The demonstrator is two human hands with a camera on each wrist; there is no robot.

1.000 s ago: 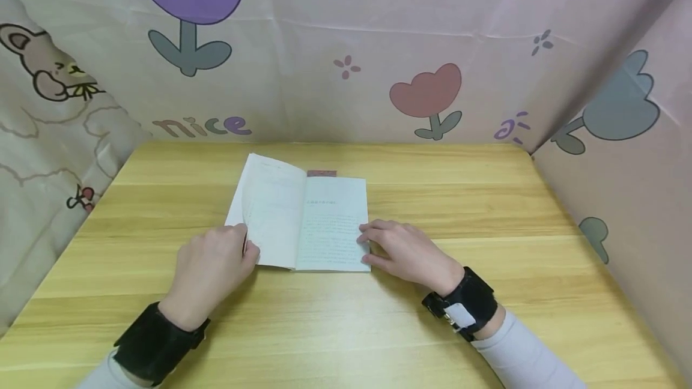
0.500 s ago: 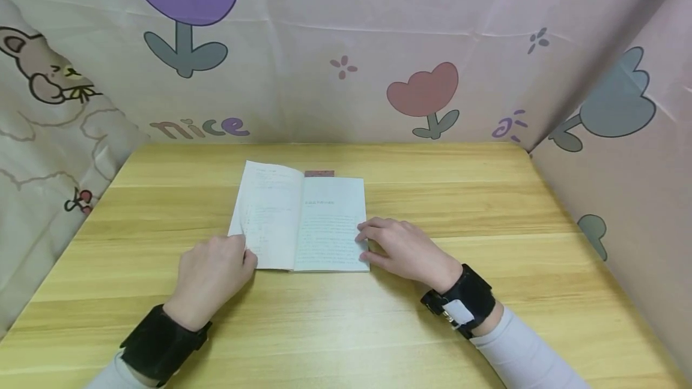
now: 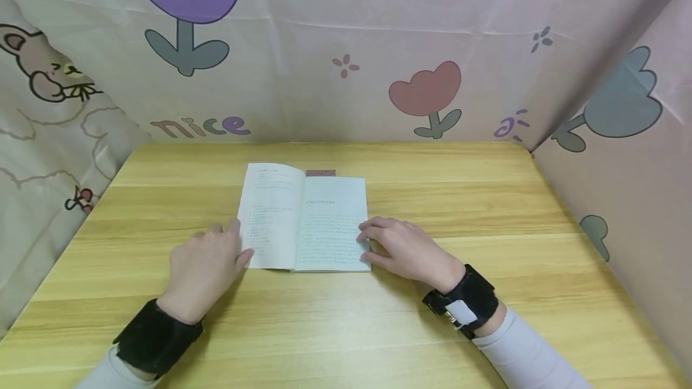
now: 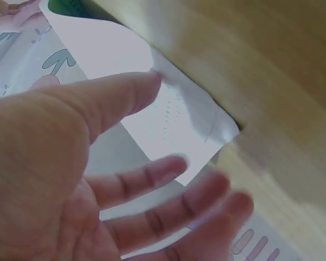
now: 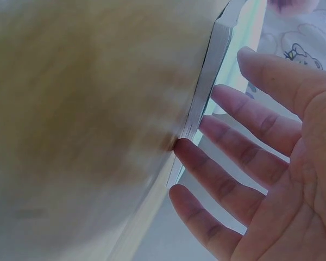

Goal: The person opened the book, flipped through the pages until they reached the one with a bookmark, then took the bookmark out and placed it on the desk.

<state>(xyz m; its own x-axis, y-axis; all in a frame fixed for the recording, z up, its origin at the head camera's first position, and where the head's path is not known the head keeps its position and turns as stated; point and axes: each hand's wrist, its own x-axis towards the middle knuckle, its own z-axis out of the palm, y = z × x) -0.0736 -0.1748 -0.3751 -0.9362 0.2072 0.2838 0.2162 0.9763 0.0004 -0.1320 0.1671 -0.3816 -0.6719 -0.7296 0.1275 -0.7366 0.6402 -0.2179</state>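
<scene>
An open book [image 3: 332, 227] lies on the wooden table, with printed text on both pages. My left hand [image 3: 202, 260] is at the outer edge of the left page [image 3: 270, 215]. In the left wrist view its thumb [image 4: 127, 92] reaches over that page [image 4: 114, 46], and the other fingers are spread and loosely bent beside it. At the book's right edge rests my right hand [image 3: 402, 251], fingertips on the margin. The right wrist view has its relaxed fingers [image 5: 228, 179] along the thick page block [image 5: 209, 70].
A dark reddish strip [image 3: 321, 173] sticks out past the book's top edge. The wooden table [image 3: 346, 329] extends all around the book. Patterned cloth [image 3: 313, 101] with flowers stands behind the table and along both sides. Each wrist wears a black band [image 3: 159, 338].
The left page has come down flatter onto the left side, covering the sheet beneath. My left hand has loosened from the page edge and shifted slightly left. The right hand stays put.
</scene>
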